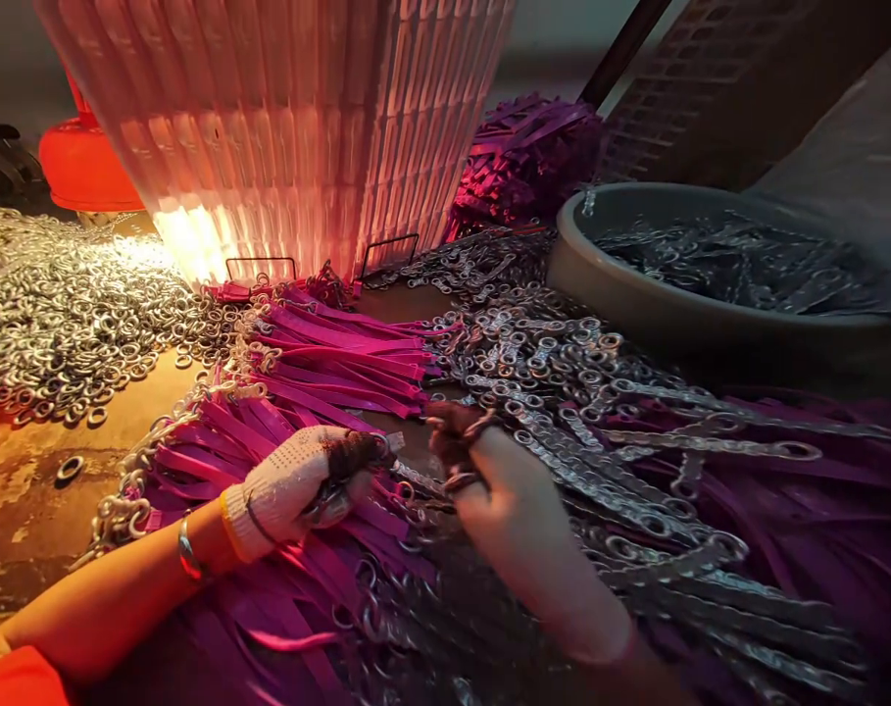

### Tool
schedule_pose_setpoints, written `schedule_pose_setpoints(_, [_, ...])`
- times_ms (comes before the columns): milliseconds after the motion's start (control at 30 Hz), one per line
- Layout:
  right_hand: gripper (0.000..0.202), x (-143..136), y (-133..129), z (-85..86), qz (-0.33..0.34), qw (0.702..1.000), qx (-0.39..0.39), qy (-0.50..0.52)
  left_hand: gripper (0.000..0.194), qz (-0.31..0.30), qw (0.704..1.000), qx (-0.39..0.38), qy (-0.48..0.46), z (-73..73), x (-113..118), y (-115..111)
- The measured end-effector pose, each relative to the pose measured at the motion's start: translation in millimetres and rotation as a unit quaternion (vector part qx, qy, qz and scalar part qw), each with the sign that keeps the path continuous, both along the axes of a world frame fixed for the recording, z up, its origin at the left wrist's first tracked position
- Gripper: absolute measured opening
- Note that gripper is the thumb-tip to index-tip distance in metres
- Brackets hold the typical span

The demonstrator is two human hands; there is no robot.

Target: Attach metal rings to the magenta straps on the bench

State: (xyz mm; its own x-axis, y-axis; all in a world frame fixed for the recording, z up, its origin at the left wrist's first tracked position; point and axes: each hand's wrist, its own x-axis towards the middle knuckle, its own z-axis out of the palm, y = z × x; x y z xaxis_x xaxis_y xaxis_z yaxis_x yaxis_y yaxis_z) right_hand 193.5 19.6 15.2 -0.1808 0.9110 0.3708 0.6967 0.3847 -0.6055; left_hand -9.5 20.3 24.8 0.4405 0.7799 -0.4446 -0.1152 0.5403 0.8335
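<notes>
Centre of view: a short, shiny metal strip is spanning the gap between two hands. Left hand, at 8 o'clock from centre: wearing a dotted knit glove with dark fingertip coverings; its fingers are pinching narrow on the strip's left end. A smooth silver bracelet is circling that wrist. Right hand, at 4 o'clock: its fingers, dark-wrapped, are curling narrow by the strip's other end; cannot tell whether they are gripping it, blur is hiding the tips.

Materials: flat, glossy magenta bands are fanning out from 11 to 7 o'clock, pale rings and links edging their left ends. From 1 to 5 o'clock, silvery flat strips with ringed ends and a rippled surface are lying in a tangle. At 10 o'clock, a heap of round metal rings is glinting; a single ring is lying apart at 9 o'clock on the scuffed tabletop.

Surroundings: a ribbed, translucent panel is standing at 12 o'clock, glowing beside a red lamp at 10 o'clock. A curly purple bundle is sitting at 1 o'clock. A round, smooth-walled basin at 2 o'clock is holding more crinkled metallic pieces. Darker purple bands are spreading at 3 to 4 o'clock.
</notes>
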Motion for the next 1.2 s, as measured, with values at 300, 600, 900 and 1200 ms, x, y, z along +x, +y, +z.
schedule_pose_setpoints(300, [0.026, -42.7, -15.8, -3.6, 0.038, 0.996, -0.063, -0.046, 0.045, -0.006, 1.0, 0.015, 0.018, -5.0, -1.4, -4.3])
schedule_pose_setpoints(600, [0.019, -27.9, -23.8, 13.1, 0.081, 0.99, -0.117, -0.01, 0.016, -0.061, 0.876, 0.381, 0.29, 6.3, -12.9, -7.3])
schedule_pose_setpoints(900, [0.019, -29.2, -36.1, 2.5, 0.013, 0.998, -0.008, -0.058, 0.024, -0.038, 0.995, 0.074, 0.055, 16.7, 7.2, -12.7])
schedule_pose_setpoints(1200, [0.031, 11.2, -10.9, -7.3, -0.099, 0.994, -0.008, -0.053, 0.037, -0.143, 0.67, 0.514, 0.517, -8.8, 50.6, 113.5])
